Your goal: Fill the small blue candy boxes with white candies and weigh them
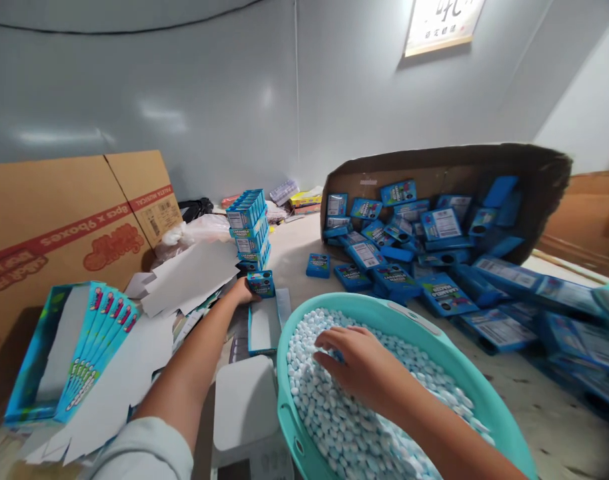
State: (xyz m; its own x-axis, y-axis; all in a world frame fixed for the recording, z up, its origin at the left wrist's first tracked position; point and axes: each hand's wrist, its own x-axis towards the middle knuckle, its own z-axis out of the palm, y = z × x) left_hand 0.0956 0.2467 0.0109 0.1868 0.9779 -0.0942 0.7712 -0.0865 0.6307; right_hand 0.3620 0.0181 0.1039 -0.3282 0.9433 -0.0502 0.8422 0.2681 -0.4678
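My left hand (241, 292) is closed around a small blue candy box (261, 283), just above an open blue-edged display box (264, 325) with a white inside. In front of me a turquoise basin (297, 427) is full of white and pale blue candies (329, 410). My right hand (352, 357) is over these candies, its fingers bent and the thumb apart from them. What touches its palm is hidden. Behind my left hand rises a stack of filled display boxes (248, 227).
A tipped carton (544, 193) spills many blue candy boxes (444, 293) at the right. White scales (247, 397) stand left of the basin. Farther left are cardboard sheets (189, 277), a display box with fanned packs (97, 347) and a large brown carton (69, 220).
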